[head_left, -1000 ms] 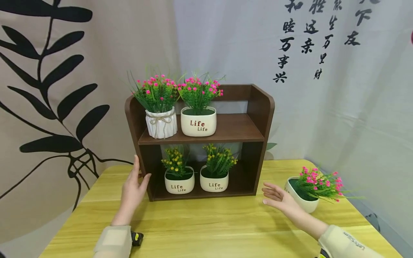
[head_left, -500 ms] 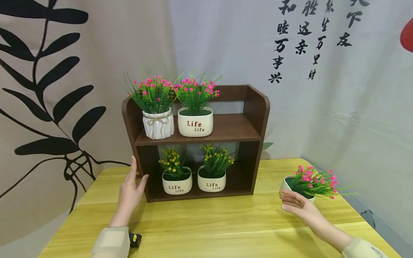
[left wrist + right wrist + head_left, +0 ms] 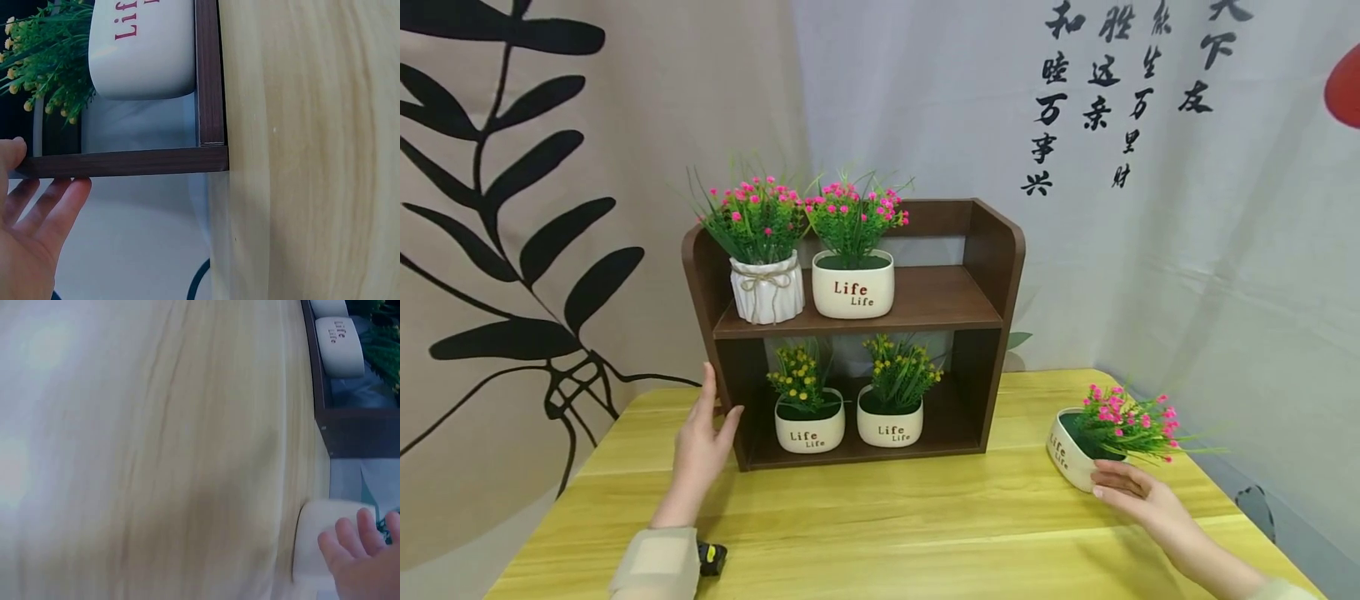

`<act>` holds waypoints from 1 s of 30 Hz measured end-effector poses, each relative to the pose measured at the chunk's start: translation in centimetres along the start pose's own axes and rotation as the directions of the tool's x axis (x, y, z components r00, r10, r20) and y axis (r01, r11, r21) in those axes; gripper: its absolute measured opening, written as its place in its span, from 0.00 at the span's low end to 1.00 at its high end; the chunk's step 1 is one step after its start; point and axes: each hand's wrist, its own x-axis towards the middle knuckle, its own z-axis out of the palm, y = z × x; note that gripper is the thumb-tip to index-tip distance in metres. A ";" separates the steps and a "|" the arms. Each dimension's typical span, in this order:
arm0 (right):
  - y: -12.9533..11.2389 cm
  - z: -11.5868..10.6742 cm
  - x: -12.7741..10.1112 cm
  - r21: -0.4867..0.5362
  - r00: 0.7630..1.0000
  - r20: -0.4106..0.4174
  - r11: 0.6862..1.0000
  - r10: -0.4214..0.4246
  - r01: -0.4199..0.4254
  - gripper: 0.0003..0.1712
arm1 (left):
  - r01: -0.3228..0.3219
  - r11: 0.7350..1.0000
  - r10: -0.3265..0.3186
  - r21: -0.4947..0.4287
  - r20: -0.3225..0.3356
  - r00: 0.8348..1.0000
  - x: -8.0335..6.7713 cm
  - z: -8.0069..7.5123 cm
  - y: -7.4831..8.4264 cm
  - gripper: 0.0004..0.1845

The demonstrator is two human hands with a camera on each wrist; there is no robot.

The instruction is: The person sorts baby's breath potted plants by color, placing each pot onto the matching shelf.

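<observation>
My left hand (image 3: 696, 446) holds the left side of a brown wooden shelf (image 3: 996, 267). In the left wrist view, its side board (image 3: 137, 162) lies between my thumb and fingers. At the table's right, a cream "Life" pot (image 3: 1067, 457) of pink flowers (image 3: 1131, 421) stands turned, its lettering to the left. My right hand (image 3: 1153, 508), fingers loosely bent, is at this pot's front right side; the right wrist view shows the fingers in front of the pot (image 3: 315, 528). Whether they touch it I cannot tell.
On the upper shelf stand a white twine-tied pot (image 3: 767, 292) and a cream pot (image 3: 853, 287), both with pink flowers. Below are two cream pots (image 3: 808, 433) with yellow flowers. The wooden table (image 3: 887, 525) extends in front; a printed curtain (image 3: 925, 100) hangs behind.
My right hand has moved right from beside the shelf, across the front of the pink-flower pot, to its right side. My left hand stays on the shelf. The head view has shifted slightly.
</observation>
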 end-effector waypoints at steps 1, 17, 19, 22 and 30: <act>0.1 -0.3 -0.1 -0.006 1.000 -0.005 1.000 0.012 -0.012 0.38 | -0.003 1.000 0.003 0.001 0.000 1.000 0.0 0.0 0.0 0.47; 1.3 -3.6 0.3 -0.079 0.983 -0.131 0.987 0.129 -0.140 0.53 | 0.006 1.000 -0.006 0.001 0.006 1.000 -0.1 -0.1 0.1 0.48; 1.7 -3.5 0.6 -0.062 0.983 -0.123 0.987 0.139 -0.147 0.57 | 0.003 1.000 -0.003 0.001 0.004 1.000 -0.1 -0.1 0.0 0.48; 2.1 -3.2 1.2 -0.017 0.982 -0.123 0.989 0.146 -0.149 0.61 | 0.006 1.000 -0.006 -0.001 0.005 1.000 -0.2 -0.1 -0.1 0.48; 2.5 -2.1 2.9 0.164 0.971 -0.178 0.978 0.162 -0.133 0.66 | -0.015 1.000 0.015 0.003 -0.016 1.000 -0.1 0.1 -0.1 0.48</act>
